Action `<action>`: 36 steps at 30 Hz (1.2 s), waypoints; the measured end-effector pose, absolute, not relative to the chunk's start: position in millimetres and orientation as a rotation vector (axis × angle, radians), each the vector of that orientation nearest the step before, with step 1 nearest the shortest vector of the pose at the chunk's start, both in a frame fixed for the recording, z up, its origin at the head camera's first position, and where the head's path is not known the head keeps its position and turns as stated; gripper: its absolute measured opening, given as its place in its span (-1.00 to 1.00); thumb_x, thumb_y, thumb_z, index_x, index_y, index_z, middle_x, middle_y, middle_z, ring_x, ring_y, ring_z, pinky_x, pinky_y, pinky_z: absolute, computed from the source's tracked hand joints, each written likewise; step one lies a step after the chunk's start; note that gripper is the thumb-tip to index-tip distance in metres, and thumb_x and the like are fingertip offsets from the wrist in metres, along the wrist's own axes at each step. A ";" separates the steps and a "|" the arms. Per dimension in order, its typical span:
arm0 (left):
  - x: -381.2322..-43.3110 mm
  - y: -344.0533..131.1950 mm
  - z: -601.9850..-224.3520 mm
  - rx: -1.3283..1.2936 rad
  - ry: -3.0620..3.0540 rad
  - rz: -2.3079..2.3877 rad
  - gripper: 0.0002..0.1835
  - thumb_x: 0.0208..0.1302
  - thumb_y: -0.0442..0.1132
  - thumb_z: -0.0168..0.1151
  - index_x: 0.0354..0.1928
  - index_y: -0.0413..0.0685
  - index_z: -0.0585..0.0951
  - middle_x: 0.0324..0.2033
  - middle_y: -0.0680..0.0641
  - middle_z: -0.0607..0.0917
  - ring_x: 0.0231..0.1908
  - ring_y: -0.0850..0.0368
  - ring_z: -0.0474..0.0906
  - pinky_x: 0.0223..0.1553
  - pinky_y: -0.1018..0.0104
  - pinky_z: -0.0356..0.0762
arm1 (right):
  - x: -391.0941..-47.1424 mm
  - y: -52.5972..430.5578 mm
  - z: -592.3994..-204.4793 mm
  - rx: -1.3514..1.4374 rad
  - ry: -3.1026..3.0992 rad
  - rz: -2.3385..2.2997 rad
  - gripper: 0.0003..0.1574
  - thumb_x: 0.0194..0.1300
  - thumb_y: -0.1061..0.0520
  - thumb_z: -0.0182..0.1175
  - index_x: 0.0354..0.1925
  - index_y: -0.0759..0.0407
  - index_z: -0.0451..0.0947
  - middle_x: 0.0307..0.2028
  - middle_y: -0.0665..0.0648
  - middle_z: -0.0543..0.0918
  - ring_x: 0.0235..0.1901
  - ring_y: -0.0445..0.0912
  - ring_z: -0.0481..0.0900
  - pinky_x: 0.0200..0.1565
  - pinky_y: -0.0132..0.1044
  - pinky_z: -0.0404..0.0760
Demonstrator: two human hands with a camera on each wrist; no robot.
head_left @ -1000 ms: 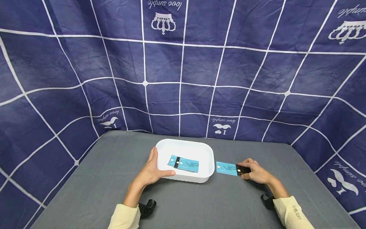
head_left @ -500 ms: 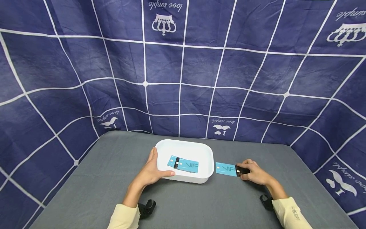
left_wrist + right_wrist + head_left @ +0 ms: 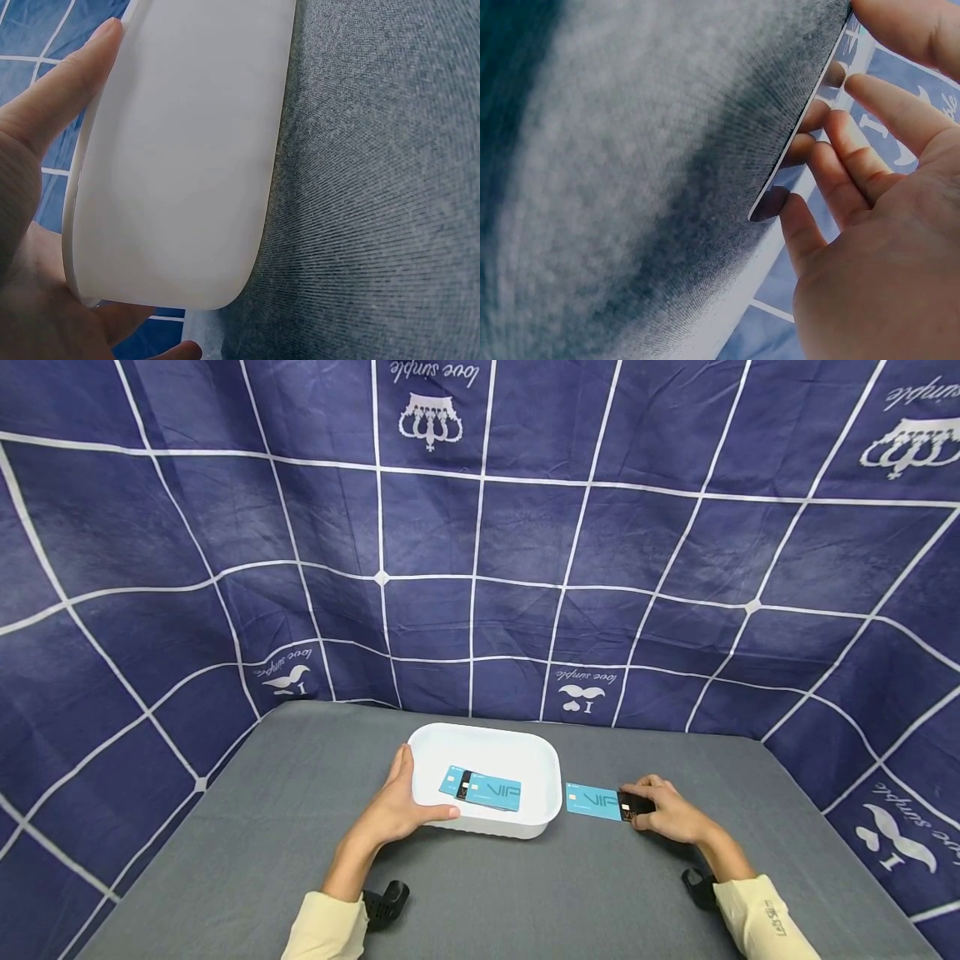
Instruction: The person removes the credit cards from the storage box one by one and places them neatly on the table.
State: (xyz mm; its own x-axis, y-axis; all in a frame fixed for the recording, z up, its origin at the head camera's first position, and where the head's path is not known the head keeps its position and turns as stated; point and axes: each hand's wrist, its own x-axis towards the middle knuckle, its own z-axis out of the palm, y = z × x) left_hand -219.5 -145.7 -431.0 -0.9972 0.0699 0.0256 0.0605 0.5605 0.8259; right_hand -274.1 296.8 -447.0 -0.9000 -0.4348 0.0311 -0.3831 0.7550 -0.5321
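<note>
At the centre of the head view, the left hand is spread wide against the left end of a white tray, its thumb lying along the near rim; inside, a top blue card partly covers a black strip, with another blue card showing at its left; right of centre, the right hand holds a black card narrowly between thumb and fingers; a loose blue card lies just beside the tray, whether butting or overlapping the black one I cannot tell; grey tabletop fills the lower middle; patterned blue cloth fills the upper frame.
</note>
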 end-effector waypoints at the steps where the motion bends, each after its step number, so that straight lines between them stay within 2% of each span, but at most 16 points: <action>1: -219.4 -145.7 -430.8 0.114 2.765 1.464 0.48 -0.14 0.08 0.63 0.50 -0.38 -0.29 0.51 -0.35 -0.31 0.48 -0.25 -0.28 0.39 -0.14 -0.08 | -274.0 297.0 -446.9 -0.667 2.855 -0.838 -0.23 -0.02 0.23 0.33 0.21 0.42 0.50 -0.07 0.15 0.48 -0.05 0.08 0.32 -0.09 -0.05 0.33; 11: -219.3 -145.4 -429.8 0.106 2.761 1.462 0.48 -0.13 0.07 0.63 0.50 -0.38 -0.29 0.51 -0.35 -0.31 0.48 -0.25 -0.29 0.39 -0.14 -0.09 | -274.8 296.7 -448.3 -0.677 2.892 -0.843 -0.17 -0.03 0.19 0.36 0.23 0.44 0.45 -0.03 0.21 0.53 -0.01 0.15 0.38 -0.05 0.03 0.37; 18: -218.9 -145.6 -430.2 0.087 2.766 1.457 0.49 -0.14 0.07 0.63 0.51 -0.36 -0.30 0.51 -0.34 -0.29 0.48 -0.24 -0.28 0.40 -0.12 -0.09 | -274.8 295.4 -444.6 -0.643 2.868 -0.909 -0.22 0.17 0.03 0.36 0.23 0.46 0.43 -0.04 0.24 0.55 0.01 0.17 0.44 -0.01 0.08 0.41; 24: -219.0 -145.4 -429.9 0.095 2.773 1.458 0.48 -0.14 0.06 0.63 0.50 -0.39 -0.30 0.51 -0.35 -0.29 0.48 -0.24 -0.28 0.40 -0.11 -0.10 | -274.4 293.2 -439.6 -0.613 2.832 -1.017 -0.24 0.33 0.01 0.27 0.25 0.54 0.36 0.07 0.38 0.56 0.08 0.24 0.49 0.06 0.17 0.43; 30: -219.4 -144.4 -430.4 0.092 2.781 1.439 0.48 -0.14 0.09 0.63 0.50 -0.39 -0.28 0.51 -0.35 -0.29 0.48 -0.25 -0.26 0.39 -0.13 -0.08 | -271.2 278.0 -433.5 -0.625 2.819 -1.137 -0.30 0.37 0.05 0.24 0.26 0.52 0.36 0.10 0.41 0.57 0.07 0.21 0.55 0.05 0.11 0.49; 36: -219.6 -143.9 -431.3 0.098 2.784 1.447 0.49 -0.15 0.09 0.63 0.50 -0.40 -0.28 0.51 -0.35 -0.28 0.48 -0.27 -0.24 0.39 -0.13 -0.06 | -263.2 255.0 -422.9 -0.703 2.783 -1.294 -0.29 0.36 0.06 0.27 0.30 0.46 0.36 0.08 0.39 0.59 0.04 0.14 0.60 0.06 -0.06 0.54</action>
State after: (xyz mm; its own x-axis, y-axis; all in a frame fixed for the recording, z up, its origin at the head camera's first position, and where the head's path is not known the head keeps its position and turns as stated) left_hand -219.6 -143.9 -431.3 -0.9980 0.0568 0.0265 0.0543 0.5729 0.8178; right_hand -263.2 255.0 -422.9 -0.9002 -0.3918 0.1899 -0.3977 0.5624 -0.7249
